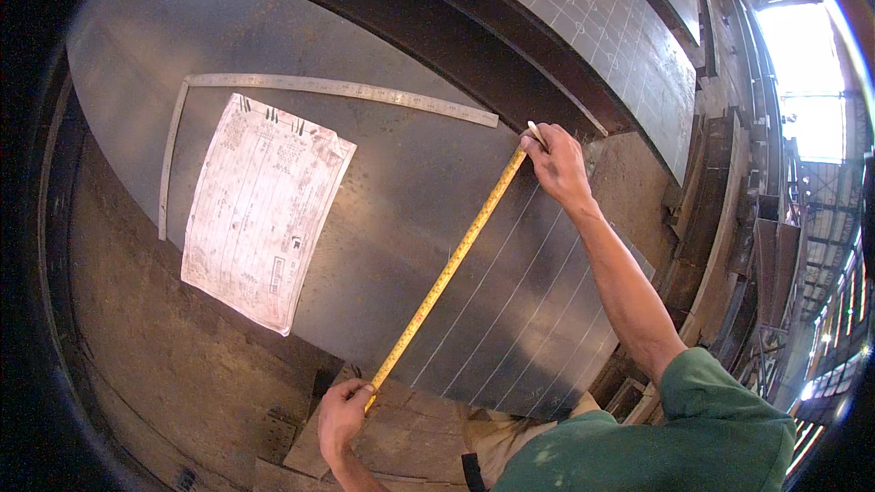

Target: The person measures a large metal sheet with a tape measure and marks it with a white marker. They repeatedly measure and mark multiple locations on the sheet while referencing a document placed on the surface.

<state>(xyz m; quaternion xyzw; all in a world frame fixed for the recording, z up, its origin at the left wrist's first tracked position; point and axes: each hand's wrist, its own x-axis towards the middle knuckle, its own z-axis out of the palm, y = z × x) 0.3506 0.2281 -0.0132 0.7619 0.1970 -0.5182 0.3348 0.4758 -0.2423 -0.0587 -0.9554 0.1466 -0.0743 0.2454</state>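
A yellow tape measure blade (448, 275) is stretched straight across a dark steel plate (401, 187). Its near end, at the plate's near edge, is pinched in my left hand (343, 415). At the far edge my right hand (561, 168) is closed around the other end of the tape. A short whitish stick (537, 133), perhaps chalk, pokes out from the same right fingers. Several thin white lines run across the plate to the right of the tape, roughly parallel to it.
A creased drawing sheet (264, 214) covers part of the plate on the left. Behind it rests a metal carpenter's square (342, 87). Dark steel beams (474, 32) run along the far side, with another line-marked plate (583, 14) beyond.
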